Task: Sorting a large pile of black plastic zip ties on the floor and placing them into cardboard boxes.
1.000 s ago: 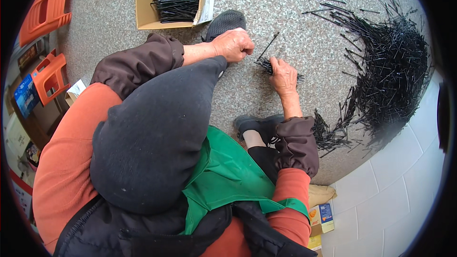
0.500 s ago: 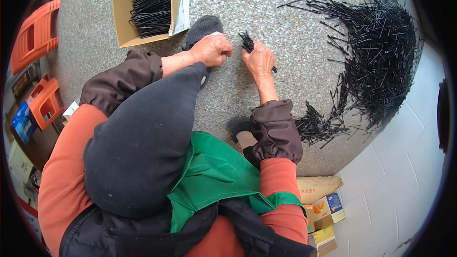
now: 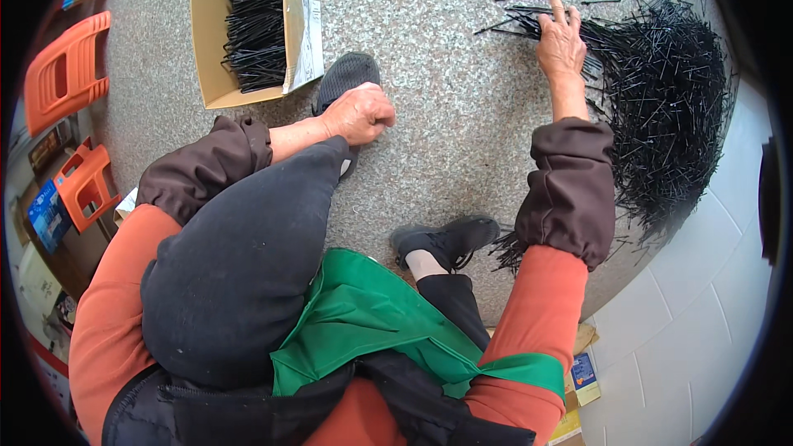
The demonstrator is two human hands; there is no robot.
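My right hand (image 3: 562,45) reaches over the left fringe of a large heap of thin black sticks (image 3: 665,107) on the speckled floor. Its fingers are stretched and apart, above or touching a few loose sticks (image 3: 522,23). My left hand (image 3: 361,113) is closed, held low beside my dark shoe (image 3: 345,76). Its fingertips are curled out of sight, so whatever it holds, if anything, cannot be made out. Ahead of that hand, an open cardboard box (image 3: 248,97) contains many similar black sticks (image 3: 256,25), mostly lying lengthwise across it.
A smaller cluster of sticks (image 3: 508,252) lies by my other shoe (image 3: 450,239). Orange plastic stools (image 3: 70,70) stand at the far left. White wall tiles (image 3: 686,297) and small cartons (image 3: 585,376) are at the lower right. A green apron (image 3: 363,314) covers my lap.
My right hand has moved right and away from me to the heap, and its fingers have opened. The bundle of sticks it held is no longer visible in it. My left hand stays closed near the shoe.
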